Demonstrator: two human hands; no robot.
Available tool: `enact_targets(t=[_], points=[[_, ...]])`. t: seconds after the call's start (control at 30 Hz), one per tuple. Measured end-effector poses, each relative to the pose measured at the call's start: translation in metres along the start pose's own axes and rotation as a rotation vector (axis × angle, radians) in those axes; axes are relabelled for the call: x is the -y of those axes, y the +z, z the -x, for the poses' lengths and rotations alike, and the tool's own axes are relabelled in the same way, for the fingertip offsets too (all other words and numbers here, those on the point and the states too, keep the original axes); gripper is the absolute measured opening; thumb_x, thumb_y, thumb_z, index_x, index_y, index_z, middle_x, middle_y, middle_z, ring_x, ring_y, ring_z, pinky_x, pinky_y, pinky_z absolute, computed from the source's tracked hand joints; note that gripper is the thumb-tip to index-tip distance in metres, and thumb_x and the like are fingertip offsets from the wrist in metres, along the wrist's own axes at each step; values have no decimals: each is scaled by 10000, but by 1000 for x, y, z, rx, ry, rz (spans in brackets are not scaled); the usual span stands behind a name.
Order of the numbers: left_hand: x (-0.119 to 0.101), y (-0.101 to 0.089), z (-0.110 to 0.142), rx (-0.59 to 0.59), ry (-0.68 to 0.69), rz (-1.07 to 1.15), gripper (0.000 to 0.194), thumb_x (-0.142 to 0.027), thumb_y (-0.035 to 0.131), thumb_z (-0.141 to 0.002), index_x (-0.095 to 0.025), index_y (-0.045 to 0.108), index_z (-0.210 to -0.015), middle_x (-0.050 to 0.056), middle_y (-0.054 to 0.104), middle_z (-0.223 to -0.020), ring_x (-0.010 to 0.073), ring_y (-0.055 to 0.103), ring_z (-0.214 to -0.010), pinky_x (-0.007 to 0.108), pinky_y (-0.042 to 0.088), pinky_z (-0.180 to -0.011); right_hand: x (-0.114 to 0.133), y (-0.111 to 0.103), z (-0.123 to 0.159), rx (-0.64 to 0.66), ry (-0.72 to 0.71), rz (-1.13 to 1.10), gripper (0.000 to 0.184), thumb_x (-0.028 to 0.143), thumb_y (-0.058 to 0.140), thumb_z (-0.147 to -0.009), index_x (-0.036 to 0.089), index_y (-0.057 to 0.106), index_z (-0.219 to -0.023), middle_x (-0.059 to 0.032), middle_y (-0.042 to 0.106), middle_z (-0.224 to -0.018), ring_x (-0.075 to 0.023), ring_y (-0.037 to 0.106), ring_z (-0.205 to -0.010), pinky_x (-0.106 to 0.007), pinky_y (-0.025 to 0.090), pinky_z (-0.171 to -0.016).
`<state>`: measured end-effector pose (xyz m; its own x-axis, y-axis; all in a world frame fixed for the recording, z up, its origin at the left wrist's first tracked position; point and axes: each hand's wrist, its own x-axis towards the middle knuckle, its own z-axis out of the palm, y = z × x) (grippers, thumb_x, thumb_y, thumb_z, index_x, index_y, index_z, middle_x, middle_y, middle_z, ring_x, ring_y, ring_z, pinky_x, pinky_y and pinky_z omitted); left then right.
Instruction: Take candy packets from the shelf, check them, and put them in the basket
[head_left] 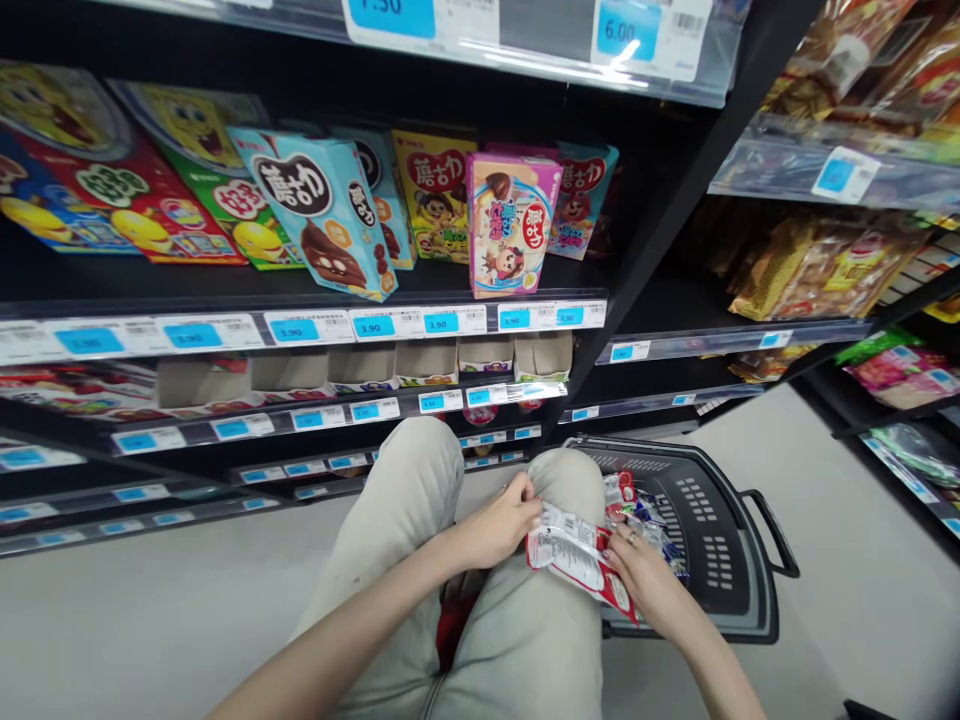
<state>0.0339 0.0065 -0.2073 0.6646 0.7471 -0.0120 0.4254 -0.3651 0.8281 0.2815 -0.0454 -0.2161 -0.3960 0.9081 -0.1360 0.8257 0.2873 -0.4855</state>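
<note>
A red and silver snack packet (574, 548) lies across my right knee, its printed back facing up. My left hand (501, 520) pinches the packet's upper left corner with fingers drawn together. At the packet's other end, my right hand (637, 570) grips the edge, fingers curled over it and a ring on one finger. Close beside the right hand stands a dark grey shopping basket (724, 530) on the floor. Inside it lie several small wrapped packets (652, 515) in red, blue and clear film, partly hidden by my hand and knee.
Ahead, a shelf holds snack boxes: a light blue box (322, 210), a pink box (511, 225) and a yellow box (435, 190). Below stand open cardboard trays (427, 362). Price labels (375, 323) line the shelf edges. Bagged goods (825, 265) fill shelves at right. The basket handle (776, 535) sticks out rightward.
</note>
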Motion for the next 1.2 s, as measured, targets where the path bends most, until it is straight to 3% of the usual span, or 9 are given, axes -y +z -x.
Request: enact_targets(t=[0.2,0.27,0.33,0.5,0.6,0.67,0.9,1.07,1.2], points=[[23,27,-1,-75,-212,120,222,-316,346,-840,-159,500,-816,35,414,-893,144,455,-809,288,366,-805,-5,18,-3,-62,134,-132,313,334,432,-820,196,483,-545,-9,480,-639,-168,486,-652,-272,378,-601],[29,36,-1,-102,-350,143,260,-378,396,-813,-148,517,-816,26,473,-803,154,476,-742,288,385,-740,-8,27,-1,-133,211,-198,364,390,460,-786,197,414,-481,11,434,-571,-156,458,-588,-260,352,-553],[32,40,-1,-56,-434,214,327,-442,440,-779,-135,552,-792,11,520,-686,159,488,-663,274,392,-656,-10,37,4,-229,286,-289,362,427,486,-753,200,397,-485,21,423,-556,-146,442,-557,-256,339,-535],[31,40,-4,73,-327,634,359,-456,541,-715,-121,644,-793,14,637,-723,166,544,-678,234,395,-630,-2,56,21,-514,570,-688,289,437,646,-605,207,477,-646,28,516,-576,-153,488,-548,-273,384,-553],[28,43,-4,56,-337,815,337,-428,573,-696,-106,662,-740,20,643,-690,162,547,-652,240,396,-632,9,58,25,-471,598,-1125,442,392,713,-542,211,510,-890,-15,634,-754,-197,584,-688,-318,448,-650],[24,45,-3,37,-342,884,325,-417,596,-678,-101,665,-701,21,634,-652,155,537,-626,240,392,-619,17,56,25,-439,608,-1281,496,344,731,-544,222,503,-967,-27,661,-835,-207,607,-738,-335,462,-687],[4,33,3,68,-246,1023,288,-381,615,-675,-111,685,-745,28,606,-660,153,526,-653,254,400,-650,36,50,21,-547,593,-1462,347,314,708,-604,210,592,-914,-43,679,-887,-221,626,-761,-330,491,-661],[-3,25,3,-162,-154,985,209,-335,648,-649,-129,684,-659,70,536,-995,188,510,-877,266,393,-769,51,40,18,-644,595,-1442,312,335,709,-597,219,605,-867,-29,689,-856,-205,630,-736,-303,499,-639],[-5,32,5,-223,-271,1145,290,-374,626,-661,-103,679,-749,89,595,-873,201,544,-764,280,416,-669,66,37,10,-790,590,-1414,351,339,694,-603,196,590,-907,-52,685,-859,-207,634,-732,-311,503,-647]])
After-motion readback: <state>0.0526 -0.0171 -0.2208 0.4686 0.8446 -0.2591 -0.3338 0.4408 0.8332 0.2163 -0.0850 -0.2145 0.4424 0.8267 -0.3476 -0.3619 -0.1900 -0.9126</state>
